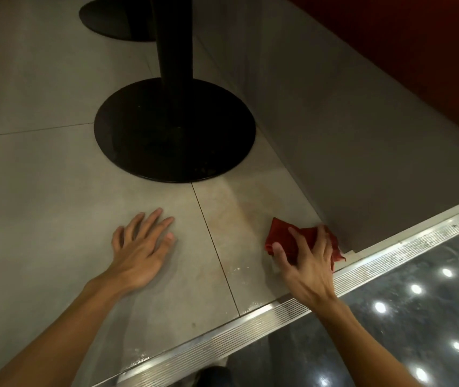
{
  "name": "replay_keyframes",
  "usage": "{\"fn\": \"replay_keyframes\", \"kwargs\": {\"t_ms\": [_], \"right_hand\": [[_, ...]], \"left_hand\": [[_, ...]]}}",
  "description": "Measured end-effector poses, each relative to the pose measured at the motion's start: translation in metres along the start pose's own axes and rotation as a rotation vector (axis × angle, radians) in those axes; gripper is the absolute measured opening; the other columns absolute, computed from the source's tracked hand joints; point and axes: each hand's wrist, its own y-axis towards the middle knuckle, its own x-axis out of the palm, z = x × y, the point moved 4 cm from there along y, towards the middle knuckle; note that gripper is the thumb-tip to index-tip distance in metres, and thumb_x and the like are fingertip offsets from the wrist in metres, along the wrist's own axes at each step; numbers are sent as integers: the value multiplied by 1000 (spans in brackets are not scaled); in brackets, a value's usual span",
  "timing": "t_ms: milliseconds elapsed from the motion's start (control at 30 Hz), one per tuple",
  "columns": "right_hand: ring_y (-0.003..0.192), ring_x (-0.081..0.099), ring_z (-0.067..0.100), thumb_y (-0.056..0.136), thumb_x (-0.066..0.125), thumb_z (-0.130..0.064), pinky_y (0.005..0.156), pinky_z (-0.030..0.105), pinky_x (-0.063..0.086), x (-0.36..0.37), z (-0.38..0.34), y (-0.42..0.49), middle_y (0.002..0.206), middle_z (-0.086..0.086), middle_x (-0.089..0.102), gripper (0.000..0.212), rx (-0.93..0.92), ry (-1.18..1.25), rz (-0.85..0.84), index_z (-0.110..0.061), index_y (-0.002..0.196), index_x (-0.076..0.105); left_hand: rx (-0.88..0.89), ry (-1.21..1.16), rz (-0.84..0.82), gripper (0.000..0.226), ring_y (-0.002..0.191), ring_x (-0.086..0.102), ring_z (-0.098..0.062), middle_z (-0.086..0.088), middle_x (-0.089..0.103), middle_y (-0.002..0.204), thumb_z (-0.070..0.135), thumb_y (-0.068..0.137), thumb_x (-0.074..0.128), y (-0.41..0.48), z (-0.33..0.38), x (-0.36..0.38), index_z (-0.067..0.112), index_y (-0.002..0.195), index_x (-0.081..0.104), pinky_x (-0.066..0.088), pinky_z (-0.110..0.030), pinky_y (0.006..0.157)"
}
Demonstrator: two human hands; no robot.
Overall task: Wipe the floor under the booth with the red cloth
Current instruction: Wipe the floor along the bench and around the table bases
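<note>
The red cloth point(284, 238) lies crumpled on the grey tile floor point(55, 191), close to the corner where the booth's grey base panel point(362, 135) meets the metal step edging. My right hand point(306, 261) presses down on the cloth with fingers spread over it. My left hand point(141, 247) rests flat on the tile to the left, fingers apart, holding nothing. A faint damp streak shows on the tile just beyond the cloth.
A black round table base point(175, 129) with its post stands just beyond my hands; a second one point(116, 18) is farther back. A ribbed metal edging strip point(250, 325) runs diagonally, with glossy dark floor point(390, 331) below it. The red booth seat point(418, 37) is upper right.
</note>
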Motion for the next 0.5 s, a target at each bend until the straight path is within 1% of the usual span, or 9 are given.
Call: {"fn": "replay_keyframes", "kwargs": {"t_ms": [67, 100, 133, 200, 300, 400, 500], "right_hand": [[147, -1, 35, 79, 33, -83, 118, 57, 15, 1, 1, 7, 161, 10, 0, 84, 120, 52, 89, -33, 147, 31], [147, 0, 37, 82, 38, -78, 118, 58, 15, 4, 1, 11, 161, 12, 2, 82, 161, 51, 117, -30, 149, 29], [147, 0, 37, 85, 40, -73, 119, 57, 13, 6, 2, 13, 162, 14, 3, 80, 184, 30, 131, -28, 150, 26], [149, -4, 36, 89, 36, -69, 119, 55, 8, 12, 0, 14, 163, 15, 0, 79, 188, -13, 122, -27, 153, 18], [149, -12, 33, 92, 33, -66, 120, 51, 0, 18, -14, 2, 163, 14, -9, 78, 135, -18, 70, -26, 156, 11], [147, -22, 31, 94, 29, -67, 116, 43, -12, 30, -46, -28, 161, 11, -20, 78, 34, -31, 7, -27, 156, 2], [144, -30, 30, 94, 23, -68, 114, 42, -16, 52, -81, -57, 158, 9, -30, 80, -55, -42, -51, -27, 155, -9]], "left_hand": [[-3, 14, 6, 53, 143, -14, -4, 24, -4, 157, 60, 95, 8, -1, 1, 1, 49, 146, 12, -16, -30, 110], [3, 33, 12, 53, 143, -15, -5, 23, -5, 157, 60, 94, 10, -2, 1, 1, 48, 147, 10, -16, -31, 110], [11, 56, 18, 55, 143, -16, -6, 23, -7, 157, 60, 94, 12, -3, 2, 3, 48, 147, 7, -15, -33, 111], [23, 103, 29, 57, 144, -17, -9, 21, -11, 158, 60, 94, 14, -4, 2, 4, 46, 148, 3, -15, -37, 112], [21, 124, 30, 56, 144, -18, -11, 19, -13, 158, 58, 95, 13, -4, 3, 6, 45, 148, 0, -14, -42, 113], [17, 128, 25, 56, 144, -19, -11, 19, -13, 158, 58, 95, 13, -4, 4, 7, 45, 148, 0, -14, -43, 113], [10, 127, 23, 56, 144, -19, -11, 20, -13, 158, 60, 95, 12, -4, 2, 6, 46, 148, 0, -14, -43, 114]]}}
